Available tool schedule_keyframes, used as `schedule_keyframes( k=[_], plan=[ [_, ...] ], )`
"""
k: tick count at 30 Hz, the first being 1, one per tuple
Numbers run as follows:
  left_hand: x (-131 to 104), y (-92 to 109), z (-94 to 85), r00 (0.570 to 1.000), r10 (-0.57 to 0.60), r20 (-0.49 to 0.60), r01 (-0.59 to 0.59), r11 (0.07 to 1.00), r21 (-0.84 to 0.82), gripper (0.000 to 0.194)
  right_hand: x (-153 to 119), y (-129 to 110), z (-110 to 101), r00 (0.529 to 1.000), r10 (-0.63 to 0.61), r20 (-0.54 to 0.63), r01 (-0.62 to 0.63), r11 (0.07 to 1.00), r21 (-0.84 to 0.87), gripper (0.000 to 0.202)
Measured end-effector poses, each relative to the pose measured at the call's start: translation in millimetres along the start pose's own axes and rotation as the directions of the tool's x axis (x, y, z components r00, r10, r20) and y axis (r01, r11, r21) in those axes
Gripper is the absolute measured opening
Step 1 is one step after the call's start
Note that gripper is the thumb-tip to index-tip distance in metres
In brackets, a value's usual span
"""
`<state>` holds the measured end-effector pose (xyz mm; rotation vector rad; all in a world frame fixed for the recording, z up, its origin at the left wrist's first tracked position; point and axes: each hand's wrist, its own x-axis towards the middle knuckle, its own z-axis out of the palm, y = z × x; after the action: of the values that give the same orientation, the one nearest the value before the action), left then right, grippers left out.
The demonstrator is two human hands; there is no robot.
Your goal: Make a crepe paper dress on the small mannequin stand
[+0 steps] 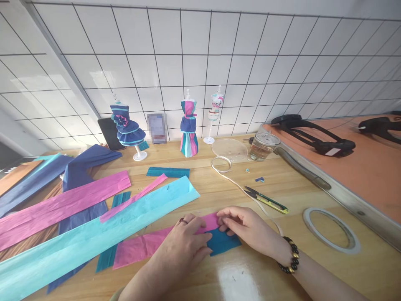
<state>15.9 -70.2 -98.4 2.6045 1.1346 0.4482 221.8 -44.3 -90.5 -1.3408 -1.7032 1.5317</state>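
A pink strip (140,247) lies over a dark teal strip (224,241) on the wooden table. My left hand (188,240) rests on both strips near their middle, palm down with its fingers apart. My right hand (242,225) is at the right end of the pink strip, its thumb and fingertips pinched together on that edge. Below my right fingers the teal strip sticks out past the pink one. A long light-blue strip (103,223) lies at the left, over a narrow pink strip (134,197).
Three small dress forms (189,125) stand by the tiled wall. Snips (266,200), a tape roll (332,230), a thin ribbon (234,180) and a lidded glass (263,148) lie or stand to the right. More fabric strips (65,200) cover the left side. A phone (111,133) leans on the wall.
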Motion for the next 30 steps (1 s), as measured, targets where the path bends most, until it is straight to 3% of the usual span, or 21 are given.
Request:
schedule_keyframes(
  k=[30],
  plan=[
    [-2.1, -1.3, 1.6, 1.000, -0.014, 0.026, 0.015, 0.999, -0.032, 0.009, 4.4, 1.7, -0.4, 0.999, 0.040, 0.010, -0.040, 0.999, 0.014, 0.023]
  ],
)
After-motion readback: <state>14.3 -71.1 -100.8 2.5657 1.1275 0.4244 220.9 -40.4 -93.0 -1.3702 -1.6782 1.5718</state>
